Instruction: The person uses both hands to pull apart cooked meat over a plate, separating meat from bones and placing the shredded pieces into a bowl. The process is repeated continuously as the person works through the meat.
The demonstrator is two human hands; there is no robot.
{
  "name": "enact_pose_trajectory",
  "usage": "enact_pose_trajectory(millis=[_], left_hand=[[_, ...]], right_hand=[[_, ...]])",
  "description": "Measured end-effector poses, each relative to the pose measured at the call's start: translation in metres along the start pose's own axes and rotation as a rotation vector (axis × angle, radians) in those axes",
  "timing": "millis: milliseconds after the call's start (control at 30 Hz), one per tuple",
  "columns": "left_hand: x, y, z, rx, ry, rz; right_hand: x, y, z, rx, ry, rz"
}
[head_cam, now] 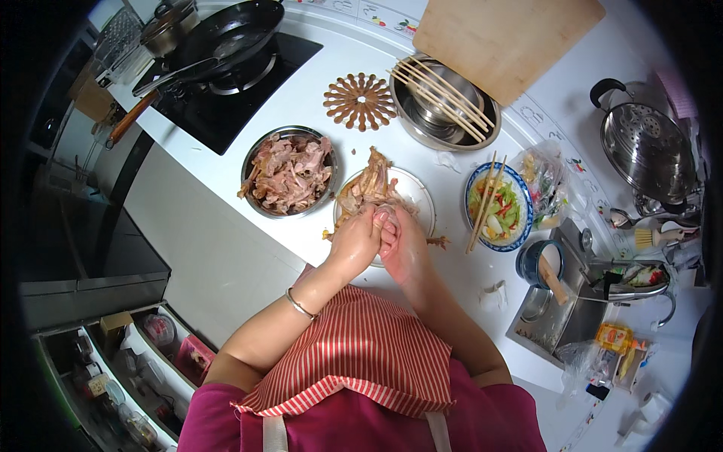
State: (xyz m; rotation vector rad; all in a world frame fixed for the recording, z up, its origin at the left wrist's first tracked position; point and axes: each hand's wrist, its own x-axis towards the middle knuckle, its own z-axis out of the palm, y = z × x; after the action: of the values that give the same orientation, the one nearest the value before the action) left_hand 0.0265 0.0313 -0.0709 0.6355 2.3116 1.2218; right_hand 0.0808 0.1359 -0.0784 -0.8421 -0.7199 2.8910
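Note:
A cooked poultry carcass (pixel 373 175) with yellowish skin lies on a white plate (pixel 421 198) before me. Over the plate's near side, my left hand (pixel 358 233) and my right hand (pixel 402 240) are pressed together. Their fingers curl around a pale piece of poultry (pixel 386 212), mostly hidden by the fingers; whether it is still joined to the carcass cannot be seen. My skin looks wet or greasy. To the left of the plate, a steel bowl (pixel 333 195) is heaped with torn poultry meat (pixel 291 175).
A wooden trivet (pixel 360 101) lies behind the plate. Chopsticks (pixel 446 101) span a steel basin (pixel 406 133). On the right are a blue-rimmed dish of vegetables (pixel 500 212), a mortar with pestle (pixel 536 265) and a sink (pixel 570 316). A wok (pixel 231 39) sits on the hob (pixel 197 121).

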Motion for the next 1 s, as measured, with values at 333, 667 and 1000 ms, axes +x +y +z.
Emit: enact_pose_trajectory(millis=[333,667,1000], left_hand=[[-0.007,0.017,-0.014,-0.928,-0.170,-0.381],[0.000,-0.016,-0.074,-1.041,0.056,-0.494],[0.001,-0.031,-0.098,-0.879,0.093,-0.329]], right_hand=[[0.000,-0.007,0.001,0.028,0.091,-0.048],[0.007,-0.035,0.004,-0.248,0.078,0.019],[0.040,-0.006,0.095,-0.935,-0.403,0.215]])
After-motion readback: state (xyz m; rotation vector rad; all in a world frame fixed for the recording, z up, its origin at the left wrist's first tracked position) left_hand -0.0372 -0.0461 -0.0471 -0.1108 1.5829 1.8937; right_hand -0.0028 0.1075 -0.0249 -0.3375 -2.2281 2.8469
